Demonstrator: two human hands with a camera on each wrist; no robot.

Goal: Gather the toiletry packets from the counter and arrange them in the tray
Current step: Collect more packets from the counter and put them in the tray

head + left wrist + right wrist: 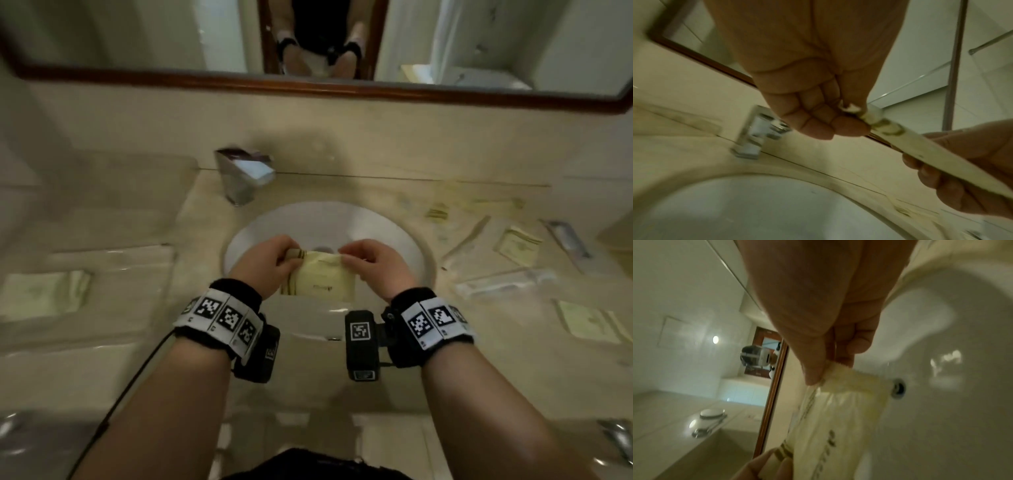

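Observation:
Over the sink I hold a cream toiletry packet (322,277) with brown stripes between both hands. My left hand (287,257) pinches its striped left end, fingers curled, as the left wrist view shows (851,116), where the packet (941,155) appears edge-on. My right hand (346,258) pinches the packet's top right edge between thumb and forefinger (828,369); the packet (838,418) hangs below it. A clear tray (113,251) lies on the counter to the left, with one pale packet (44,294) in it. Several more packets lie on the right counter, among them a square one (517,241) and a flat one (589,322).
A chrome faucet (245,174) stands behind the white sink basin (376,233). A wood-framed mirror (308,85) runs along the wall. Long clear-wrapped items (503,282) lie on the right counter near the basin's rim.

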